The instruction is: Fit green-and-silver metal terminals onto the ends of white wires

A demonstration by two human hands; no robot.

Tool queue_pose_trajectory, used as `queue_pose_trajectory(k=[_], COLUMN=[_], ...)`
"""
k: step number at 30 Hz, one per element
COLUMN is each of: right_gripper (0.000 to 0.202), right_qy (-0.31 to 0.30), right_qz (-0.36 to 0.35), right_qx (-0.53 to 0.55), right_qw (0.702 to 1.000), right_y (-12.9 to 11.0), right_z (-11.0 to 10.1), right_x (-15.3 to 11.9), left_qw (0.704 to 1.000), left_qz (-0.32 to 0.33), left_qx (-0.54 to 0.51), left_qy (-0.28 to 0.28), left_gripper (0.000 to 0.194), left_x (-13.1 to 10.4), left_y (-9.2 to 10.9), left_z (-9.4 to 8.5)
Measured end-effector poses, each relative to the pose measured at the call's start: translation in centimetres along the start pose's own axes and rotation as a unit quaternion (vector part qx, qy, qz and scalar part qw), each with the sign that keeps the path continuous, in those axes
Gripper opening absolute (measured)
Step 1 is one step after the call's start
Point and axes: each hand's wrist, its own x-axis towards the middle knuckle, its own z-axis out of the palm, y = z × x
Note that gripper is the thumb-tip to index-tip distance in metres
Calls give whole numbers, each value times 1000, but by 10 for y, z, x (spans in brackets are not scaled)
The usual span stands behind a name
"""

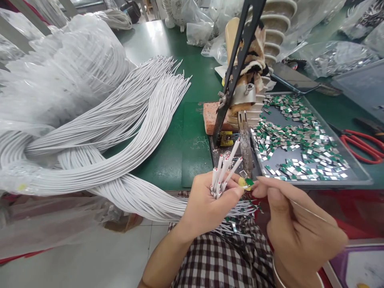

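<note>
My left hand is closed around a small bunch of white cables, their stripped ends with reddish tips pointing up. Between its thumb and forefinger, one cable end meets a small green connector piece. My right hand has its thumb and fingers pinched beside that green piece, with a thin wire strand running along the fingers; whether its fingertips grip the piece is hard to tell. Just above the hands, the metal rod of a soldering iron points down from its mount.
A clear tray of small green and silver connectors lies right of the iron. Red-handled scissors are farther right. Thick white cable bundles cross the left side. A brick and a black metal bracket stand behind the hands.
</note>
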Motion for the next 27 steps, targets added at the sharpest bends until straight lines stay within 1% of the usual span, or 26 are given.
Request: queue_pose_trajectory(k=[2,4,5,7,8,10,12,13,15,17,18,21,24,27], right_gripper=[31,25,23,19,19,19,15,13,16,18,19,17,20,22], right_qy=[5,14,13,8,6,-8,-47,-74,-114,-127,-133,-162,-146,-137], right_qz=[20,46,61,77,75,60,44,35,10,-5,-10,-13,2,13], right_qx=[6,33,52,85,92,81,42,25,14,15,16,25,58,71], right_qw=[1000,998,997,993,993,995,997,996,993,992,991,986,988,988], right_y=[2,4,4,4,3,0,-4,-7,-12,-16,-17,-15,-11,-8], right_z=[4,6,5,1,-3,-13,-22,-25,-29,-29,-27,-20,-16,-17], right_x=[0,-1,-1,-1,-1,1,4,5,7,8,7,5,2,2], left_qw=[1000,998,997,997,997,997,997,995,987,979,978,986,991,993], left_qz=[15,37,40,25,12,1,4,8,28,62,77,94,100,99], left_qx=[25,44,47,26,6,-20,-12,5,44,82,95,89,59,53], left_qy=[-8,-29,-45,-71,-77,-73,-79,-99,-150,-176,-167,-107,-58,-36], left_gripper=[20,19,18,17,18,22,26,27,30,33,36,41,37,34], left_x=[-2,-5,-6,-10,-12,-16,-19,-20,-22,-23,-23,-24,-23,-21], left_y=[0,-2,-4,-8,-11,-16,-21,-22,-25,-25,-25,-22,-20,-18], left_z=[0,-3,-5,-10,-12,-16,-16,-15,-14,-12,-11,-8,-6,-5])
